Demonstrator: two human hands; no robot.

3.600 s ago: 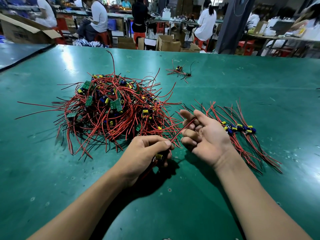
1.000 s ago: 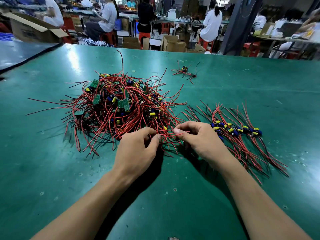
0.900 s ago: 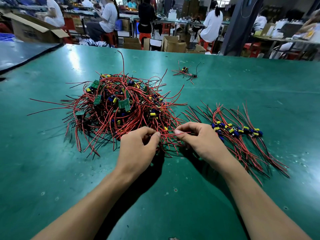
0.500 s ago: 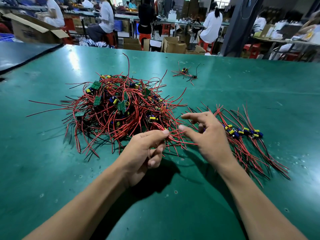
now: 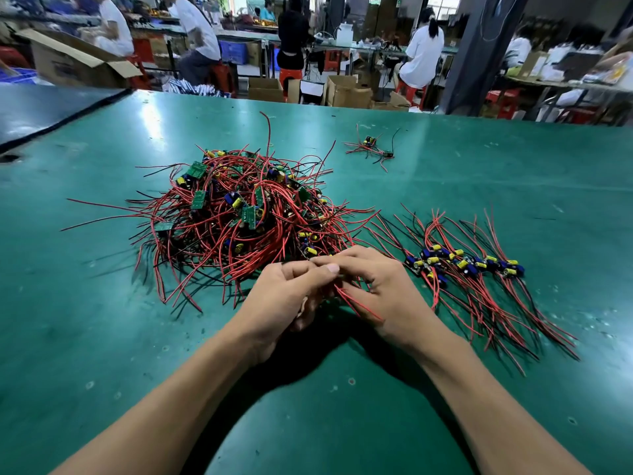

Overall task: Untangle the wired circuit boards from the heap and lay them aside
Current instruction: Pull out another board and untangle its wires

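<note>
A heap of small green circuit boards (image 5: 239,214) tangled in red and black wires lies left of centre on the green table (image 5: 102,320). To the right, a row of sorted boards (image 5: 466,265) lies with the wires trailing toward me. My left hand (image 5: 284,299) and my right hand (image 5: 380,289) meet at the heap's near edge. Both pinch red wires of one board between thumb and fingers. The board itself is mostly hidden by my fingers.
A separate small wired board (image 5: 371,147) lies farther back on the table. A dark table (image 5: 41,108) adjoins at the left. Beyond the far edge are cardboard boxes (image 5: 346,92) and seated people at benches.
My hands have closed together at the heap's near edge; the right hand's fingers, spread half a second ago, now curl onto the wires beside the left thumb.
</note>
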